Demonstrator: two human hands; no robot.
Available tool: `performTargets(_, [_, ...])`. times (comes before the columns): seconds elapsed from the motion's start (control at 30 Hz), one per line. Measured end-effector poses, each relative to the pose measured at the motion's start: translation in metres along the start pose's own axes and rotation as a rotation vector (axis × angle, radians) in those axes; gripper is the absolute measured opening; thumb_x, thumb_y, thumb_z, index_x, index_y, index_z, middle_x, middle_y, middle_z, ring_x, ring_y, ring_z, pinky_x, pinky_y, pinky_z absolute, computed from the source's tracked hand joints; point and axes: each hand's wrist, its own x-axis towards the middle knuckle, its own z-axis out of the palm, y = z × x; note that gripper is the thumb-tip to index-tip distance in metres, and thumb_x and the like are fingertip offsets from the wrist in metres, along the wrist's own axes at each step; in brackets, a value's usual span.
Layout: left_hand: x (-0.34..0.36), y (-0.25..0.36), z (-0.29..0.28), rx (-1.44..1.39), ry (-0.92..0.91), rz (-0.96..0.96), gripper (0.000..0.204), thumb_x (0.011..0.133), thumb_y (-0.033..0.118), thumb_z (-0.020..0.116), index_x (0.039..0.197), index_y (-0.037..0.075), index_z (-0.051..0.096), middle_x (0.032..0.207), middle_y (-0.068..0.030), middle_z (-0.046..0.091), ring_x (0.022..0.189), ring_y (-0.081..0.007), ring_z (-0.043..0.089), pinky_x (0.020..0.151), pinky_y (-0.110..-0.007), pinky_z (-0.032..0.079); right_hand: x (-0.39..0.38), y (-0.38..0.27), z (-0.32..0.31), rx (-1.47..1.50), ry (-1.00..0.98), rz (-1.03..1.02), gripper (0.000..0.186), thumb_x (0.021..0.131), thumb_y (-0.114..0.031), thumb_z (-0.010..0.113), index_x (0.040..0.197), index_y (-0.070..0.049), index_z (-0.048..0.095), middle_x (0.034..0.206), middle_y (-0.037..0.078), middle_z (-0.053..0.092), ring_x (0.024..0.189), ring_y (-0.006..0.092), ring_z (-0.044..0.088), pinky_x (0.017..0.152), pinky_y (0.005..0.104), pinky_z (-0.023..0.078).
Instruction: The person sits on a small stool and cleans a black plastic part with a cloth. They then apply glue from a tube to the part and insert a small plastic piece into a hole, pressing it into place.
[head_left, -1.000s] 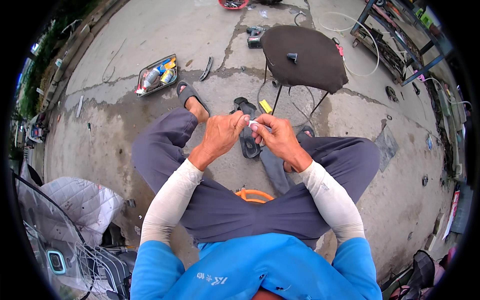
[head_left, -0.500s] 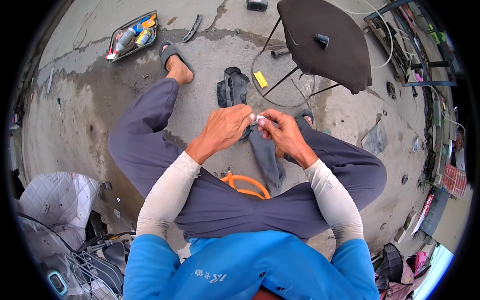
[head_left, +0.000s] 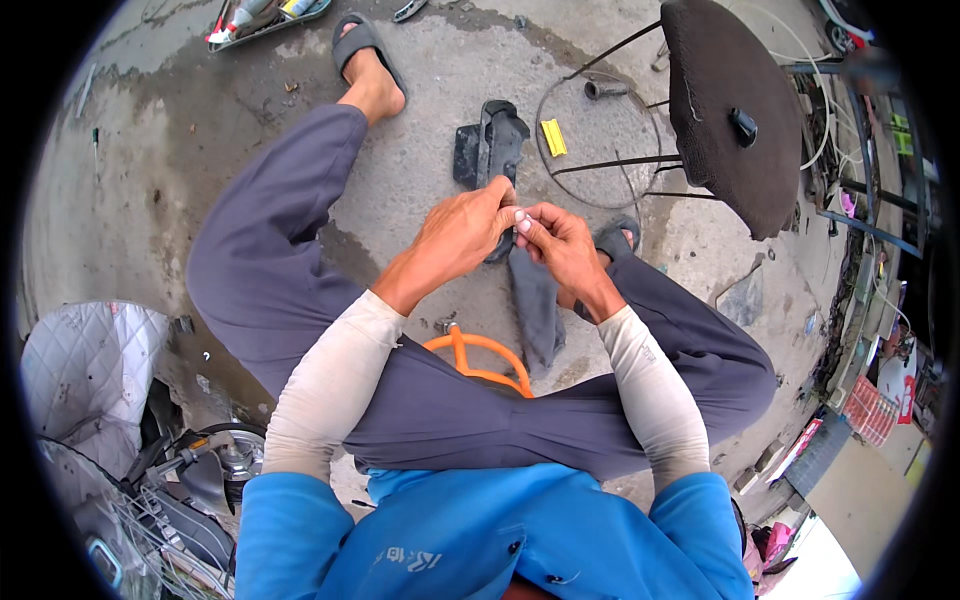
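A single head-worn fisheye looks steeply down on the nearby hands [head_left: 455, 235] and ground [head_left: 425, 140].

Pinch: small item between left hand [head_left: 453, 232] and right hand [head_left: 568, 256] covered by digits; kind cannot be told.
Black sandal [head_left: 499, 142]: lower part partly hidden behind left hand.
Orange ring [head_left: 490, 343]: near part lost under trousers [head_left: 570, 430].
Tray [head_left: 270, 33]: far edge cut off by top of view.
Seat [head_left: 715, 75]: dark piece [head_left: 742, 128] near its middle, too small to identify.
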Motion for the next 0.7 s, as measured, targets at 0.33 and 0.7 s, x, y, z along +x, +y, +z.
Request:
performTargets(0.33, [-0.001,0.006,-0.008,0.199,0.1,-0.079,0.037,0.108,0.034,0.05,0.089,0.002,0.054,0.074,-0.0216,0.062,0.076,-0.0462,0.061,0.066,-0.054,0.044,0.012,0.052,-0.014,-0.291,0.027,-0.019,0.019,0.1,-0.019,0.066,0.102,-0.001,0.07,0.075,0.006,0.068,0.066,0.012,0.059,0.062,0.0304,0.047])
performTargets(0.7, [-0.012,0.018,-0.037,-0.095,0.177,-0.155,0.044,0.107,0.038,0.051,0.084,0.0,0.053,0.07,-0.0235,0.056,0.068,-0.0471,0.055,0.062,-0.053,0.041,0.073,0.146,-0.002,-0.865,0.313,0.035,0.026,0.096,-0.024,0.064,0.096,0.001,0.071,0.087,0.027,0.071,0.086,0.0464,0.069,0.077,0.0526,0.052])
